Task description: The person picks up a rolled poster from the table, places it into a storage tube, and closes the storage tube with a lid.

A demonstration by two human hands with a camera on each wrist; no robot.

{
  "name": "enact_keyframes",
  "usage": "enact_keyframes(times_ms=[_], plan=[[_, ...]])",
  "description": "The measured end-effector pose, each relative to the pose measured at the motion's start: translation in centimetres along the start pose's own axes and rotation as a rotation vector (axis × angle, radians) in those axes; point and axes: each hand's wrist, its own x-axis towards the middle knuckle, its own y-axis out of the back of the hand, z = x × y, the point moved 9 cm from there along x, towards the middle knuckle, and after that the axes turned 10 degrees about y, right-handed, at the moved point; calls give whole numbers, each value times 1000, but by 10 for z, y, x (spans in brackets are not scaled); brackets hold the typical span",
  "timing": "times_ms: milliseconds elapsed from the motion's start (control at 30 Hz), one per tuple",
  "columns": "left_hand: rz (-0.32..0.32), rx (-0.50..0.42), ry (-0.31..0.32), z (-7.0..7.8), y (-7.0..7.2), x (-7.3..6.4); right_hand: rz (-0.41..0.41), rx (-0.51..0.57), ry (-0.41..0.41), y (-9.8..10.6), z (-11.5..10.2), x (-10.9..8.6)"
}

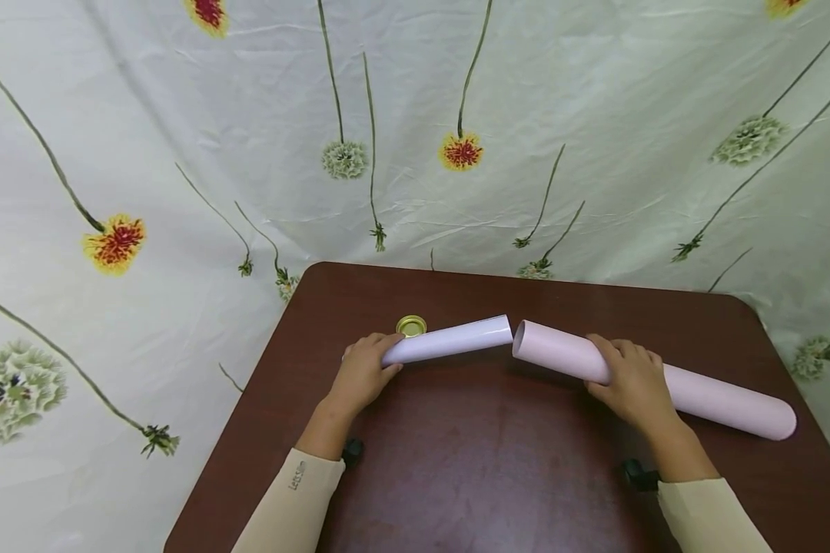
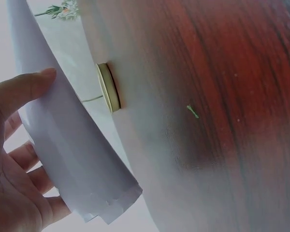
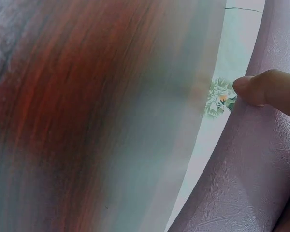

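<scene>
My left hand (image 1: 362, 374) grips a thin white roll of glossy paper (image 1: 453, 341) near its left end. In the left wrist view the thumb lies across the roll (image 2: 82, 145), the fingers curl behind it, and its near edge looks ragged. A thicker pale pink tube (image 1: 729, 399), open at its left end, is held around the middle by my right hand (image 1: 632, 384). Its surface (image 3: 237, 188) appears finely creased in the right wrist view. The white roll's right end points at the tube's open mouth, with a narrow gap between them.
Just behind the white roll, a round gold lid or shallow tin (image 1: 411, 326) sits on the dark reddish-brown table (image 1: 484, 461). A flower-patterned cloth (image 1: 415, 200) hangs behind the table. In the left wrist view a tiny green scrap (image 2: 192, 111) shows on the tabletop.
</scene>
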Motion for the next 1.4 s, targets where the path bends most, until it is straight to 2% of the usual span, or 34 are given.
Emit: enact_keyframes(times_ms=[367, 867, 1400], plan=[[18, 8, -44, 5, 3, -3, 6, 9, 10, 2, -2, 4], [18, 14, -44, 11, 8, -7, -5, 9, 13, 2, -7, 3], [53, 1, -73, 20, 12, -11, -1, 9, 38, 2, -13, 1]])
